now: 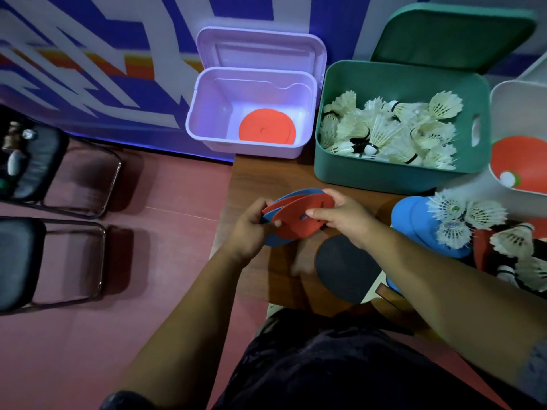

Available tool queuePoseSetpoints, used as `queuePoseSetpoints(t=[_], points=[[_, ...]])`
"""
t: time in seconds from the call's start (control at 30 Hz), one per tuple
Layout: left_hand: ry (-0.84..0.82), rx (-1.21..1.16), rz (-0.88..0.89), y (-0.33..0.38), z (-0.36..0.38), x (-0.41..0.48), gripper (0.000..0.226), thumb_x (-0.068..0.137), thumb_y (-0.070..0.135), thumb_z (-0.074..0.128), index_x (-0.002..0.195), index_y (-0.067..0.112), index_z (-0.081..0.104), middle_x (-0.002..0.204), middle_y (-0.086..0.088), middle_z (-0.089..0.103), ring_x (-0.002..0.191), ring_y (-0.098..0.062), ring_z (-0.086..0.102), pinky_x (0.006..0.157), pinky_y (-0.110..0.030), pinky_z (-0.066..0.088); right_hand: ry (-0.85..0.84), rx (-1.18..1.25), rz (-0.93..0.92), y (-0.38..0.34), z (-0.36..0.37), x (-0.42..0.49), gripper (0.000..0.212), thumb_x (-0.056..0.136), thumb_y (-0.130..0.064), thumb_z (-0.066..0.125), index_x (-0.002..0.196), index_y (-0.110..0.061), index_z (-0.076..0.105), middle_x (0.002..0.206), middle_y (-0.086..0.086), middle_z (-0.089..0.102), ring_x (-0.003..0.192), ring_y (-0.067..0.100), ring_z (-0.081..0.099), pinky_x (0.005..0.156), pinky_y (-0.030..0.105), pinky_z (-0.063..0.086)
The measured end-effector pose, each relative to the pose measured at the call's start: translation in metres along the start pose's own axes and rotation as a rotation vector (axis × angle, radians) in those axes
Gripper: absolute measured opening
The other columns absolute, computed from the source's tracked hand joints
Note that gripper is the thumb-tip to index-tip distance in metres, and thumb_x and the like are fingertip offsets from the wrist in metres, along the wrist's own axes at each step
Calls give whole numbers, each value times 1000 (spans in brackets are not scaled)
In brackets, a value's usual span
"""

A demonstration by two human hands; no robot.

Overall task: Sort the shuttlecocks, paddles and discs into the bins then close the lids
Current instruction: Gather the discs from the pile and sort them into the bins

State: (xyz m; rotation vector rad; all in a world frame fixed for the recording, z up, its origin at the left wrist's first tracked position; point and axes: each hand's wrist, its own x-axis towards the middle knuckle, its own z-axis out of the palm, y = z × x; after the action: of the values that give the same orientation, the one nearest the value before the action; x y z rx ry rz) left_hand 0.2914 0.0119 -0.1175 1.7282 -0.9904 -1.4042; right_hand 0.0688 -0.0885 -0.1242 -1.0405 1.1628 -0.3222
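Observation:
Both hands hold a fanned stack of red and blue discs (299,216) above the table's left end. My left hand (251,226) grips the stack's left edge; my right hand (340,214) pinches its right side. Beyond them, the lilac bin (207,113) stands with its lid up and one red disc (266,125) inside. The green bin (334,161) beside it is full of white shuttlecocks (390,128), lid raised. A white bin (500,96) at the right edge holds a red paddle (527,161). A black paddle (343,267) lies under my right forearm.
Blue discs (414,220), loose shuttlecocks (461,220) and red paddles lie piled on the brown table (257,179) at the right. Two black chairs (32,173) stand on the red floor to the left. A blue and white patterned wall runs behind the bins.

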Motion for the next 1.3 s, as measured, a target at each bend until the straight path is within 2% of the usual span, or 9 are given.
queuePoseSetpoints(t=[0.13, 0.23, 0.43, 0.63, 0.77, 0.87, 1.0, 1.1, 1.3], points=[[71, 4, 59, 5, 5, -1, 18, 95, -9, 65, 105, 5, 60, 94, -4, 63, 84, -6, 59, 77, -21, 52, 87, -102, -160, -8, -3, -12, 18, 88, -12, 82, 98, -22, 72, 85, -7, 69, 82, 10, 64, 79, 28, 50], [141, 15, 57, 4, 9, -1, 16, 95, 12, 72, 108, 16, 63, 104, -7, 68, 92, -13, 66, 83, -29, 55, 159, -243, -247, -5, 3, -20, 16, 88, -17, 82, 92, -24, 68, 83, -8, 68, 76, 7, 61, 71, 25, 46], [180, 139, -104, -6, 20, 5, 51, 91, 8, 73, 136, 22, 55, 127, -3, 69, 115, -18, 67, 104, -40, 55, 105, -578, -140, 4, 16, -22, 19, 99, -17, 68, 113, -29, 66, 98, -9, 70, 90, 12, 65, 67, 21, 41], [245, 329, -104, -4, 26, 8, 50, 94, 16, 67, 142, 18, 52, 137, -9, 62, 124, -26, 62, 106, -39, 50, 196, -762, -184, -6, 35, -22, 16, 104, -17, 57, 119, -18, 63, 110, 1, 65, 95, 19, 55, 69, 25, 25], [250, 377, -135, -14, 23, 4, 56, 103, 19, 61, 154, 14, 40, 150, -11, 55, 133, -30, 59, 107, -40, 48, 179, -890, -178, -7, 40, -27, 19, 107, -24, 54, 125, -22, 60, 112, -3, 59, 96, 18, 54, 74, 26, 30], [271, 394, -80, -15, 16, 0, 43, 103, 21, 59, 144, 14, 51, 136, -12, 66, 124, -33, 64, 98, -37, 49, 178, -921, -136, -12, 43, -27, 16, 108, -27, 51, 122, -21, 58, 108, 1, 65, 92, 22, 58, 70, 30, 32], [296, 235, -47, -12, -9, 1, 32, 87, 22, 66, 119, 24, 68, 106, 3, 75, 99, -19, 72, 90, -44, 58, 225, -839, -100, -28, 45, -25, 17, 101, -39, 61, 102, -22, 57, 89, 3, 69, 81, 30, 68, 69, 38, 53], [264, 73, 12, 0, -32, 1, 32, 82, 18, 66, 112, 26, 74, 99, 0, 77, 86, -13, 70, 83, -37, 59, 282, -727, -134, -45, 46, -23, 24, 90, -49, 66, 96, -28, 58, 81, -2, 70, 66, 27, 70, 64, 47, 62], [236, -416, 9, 52, -66, 13, 29, 97, -5, 64, 115, 13, 77, 101, -10, 78, 82, -21, 70, 77, -39, 62, 364, -462, -111, -115, 52, -21, 20, 98, -27, 63, 116, -19, 60, 99, -2, 73, 56, 25, 73, 48, 35, 59]])
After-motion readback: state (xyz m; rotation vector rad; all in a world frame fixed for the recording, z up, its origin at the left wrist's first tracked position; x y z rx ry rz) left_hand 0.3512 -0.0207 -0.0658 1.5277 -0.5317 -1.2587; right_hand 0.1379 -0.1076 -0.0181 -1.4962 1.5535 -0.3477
